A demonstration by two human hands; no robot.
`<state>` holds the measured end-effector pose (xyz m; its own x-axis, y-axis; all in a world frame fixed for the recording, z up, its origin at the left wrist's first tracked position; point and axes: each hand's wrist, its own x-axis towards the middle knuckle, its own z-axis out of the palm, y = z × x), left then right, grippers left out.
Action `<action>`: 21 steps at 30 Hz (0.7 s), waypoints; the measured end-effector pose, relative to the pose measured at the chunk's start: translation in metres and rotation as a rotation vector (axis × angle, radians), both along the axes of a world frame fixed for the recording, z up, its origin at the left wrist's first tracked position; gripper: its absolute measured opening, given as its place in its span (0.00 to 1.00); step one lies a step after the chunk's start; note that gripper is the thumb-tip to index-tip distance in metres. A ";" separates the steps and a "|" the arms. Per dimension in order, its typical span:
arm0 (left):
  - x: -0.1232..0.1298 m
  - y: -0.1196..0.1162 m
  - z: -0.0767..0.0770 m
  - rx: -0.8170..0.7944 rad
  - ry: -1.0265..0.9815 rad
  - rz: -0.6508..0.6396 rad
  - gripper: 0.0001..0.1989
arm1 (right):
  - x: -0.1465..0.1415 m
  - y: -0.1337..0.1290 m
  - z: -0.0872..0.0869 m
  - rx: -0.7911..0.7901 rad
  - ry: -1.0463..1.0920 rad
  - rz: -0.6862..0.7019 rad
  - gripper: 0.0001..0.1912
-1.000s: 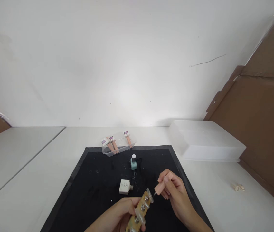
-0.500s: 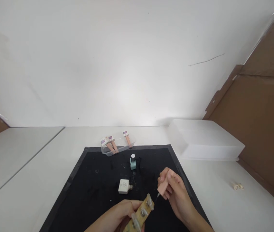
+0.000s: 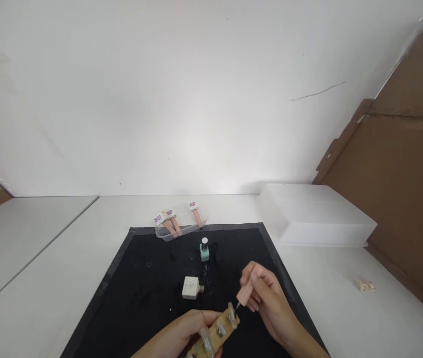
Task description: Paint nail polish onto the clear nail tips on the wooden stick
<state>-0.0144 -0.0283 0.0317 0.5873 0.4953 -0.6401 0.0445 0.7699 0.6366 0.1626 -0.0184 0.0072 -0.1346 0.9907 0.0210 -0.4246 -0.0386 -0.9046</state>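
My left hand (image 3: 192, 328) is closed around a yellowish nail practice stand (image 3: 216, 335) that carries several clear false nails. Between the fingers of my right hand (image 3: 267, 298) is a pink nail polish brush cap (image 3: 245, 293), its thin brush pointing down and left. The brush tip is at the false nail (image 3: 232, 314) on the stand's far end; whether it touches cannot be told. Beyond my left hand, an uncapped white square polish bottle (image 3: 190, 288) lies on its side on the black mat (image 3: 140, 293). A mint-green polish bottle (image 3: 204, 251) with a white-topped cap stands farther back.
At the mat's back edge, a clear shallow tray (image 3: 166, 237) holds 3 pink-handled items (image 3: 174, 224) with white labelled ends. A white plastic box (image 3: 319, 214) sits at the back right. Small cream-coloured rings (image 3: 365, 286) lie on the white table at right, near a brown cardboard wall (image 3: 401, 199).
My right hand has moved left with the brush cap, bringing the brush tip to the nail at the stand's end. The stand in my left hand has barely shifted.
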 end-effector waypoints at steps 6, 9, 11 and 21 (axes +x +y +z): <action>-0.002 0.001 -0.002 0.001 -0.023 0.008 0.19 | 0.001 0.000 0.002 -0.056 0.035 0.001 0.21; -0.002 0.002 -0.004 0.004 -0.019 0.006 0.20 | 0.000 -0.001 0.002 -0.045 0.004 0.037 0.21; -0.001 0.002 -0.004 0.008 -0.013 0.003 0.18 | -0.001 -0.001 0.001 -0.032 -0.017 0.043 0.21; 0.000 0.002 0.004 0.024 0.000 -0.050 0.16 | 0.000 0.002 -0.002 -0.029 0.000 -0.024 0.19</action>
